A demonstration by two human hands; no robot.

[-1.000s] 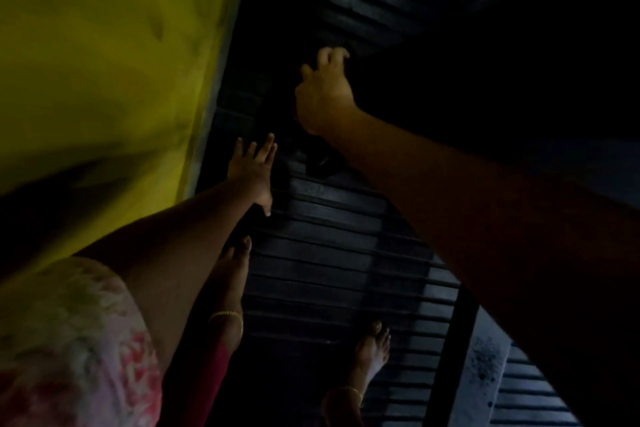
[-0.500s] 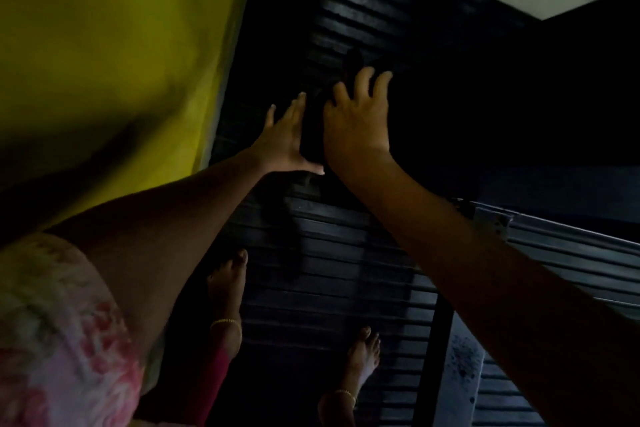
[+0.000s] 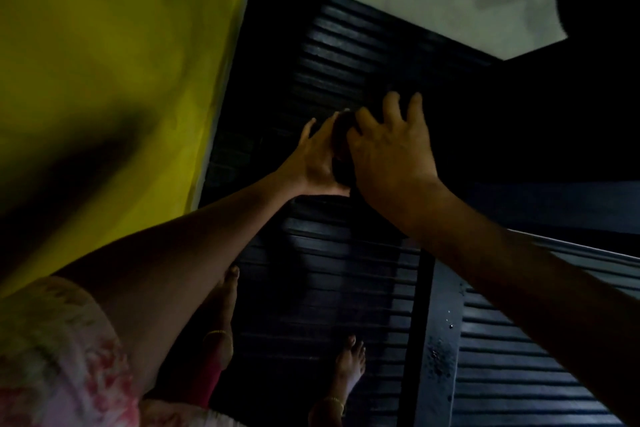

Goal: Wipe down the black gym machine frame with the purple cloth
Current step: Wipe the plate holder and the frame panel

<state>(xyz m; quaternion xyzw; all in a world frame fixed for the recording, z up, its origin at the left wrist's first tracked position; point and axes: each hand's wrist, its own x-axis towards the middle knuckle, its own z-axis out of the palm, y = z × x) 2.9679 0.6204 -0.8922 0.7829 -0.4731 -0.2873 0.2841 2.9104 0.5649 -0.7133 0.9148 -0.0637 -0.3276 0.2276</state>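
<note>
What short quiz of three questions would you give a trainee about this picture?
1. True or false: the left hand and the right hand meet around a dark bundle.
2. The wall beside the left arm is: A red, B yellow, C blue.
3. Fill in: above each bare foot sits a thin gold-coloured ____.
Key: 1 true; 2 B; 3 anklet.

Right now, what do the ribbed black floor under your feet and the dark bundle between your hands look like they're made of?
The ribbed black floor looks like rubber matting: parallel raised ribs with a dull sheen along their tops. It could be moulded plastic. The dark bundle between the left hand and right hand seems soft, probably cloth, but it is too dark to confirm fabric or colour.
</note>
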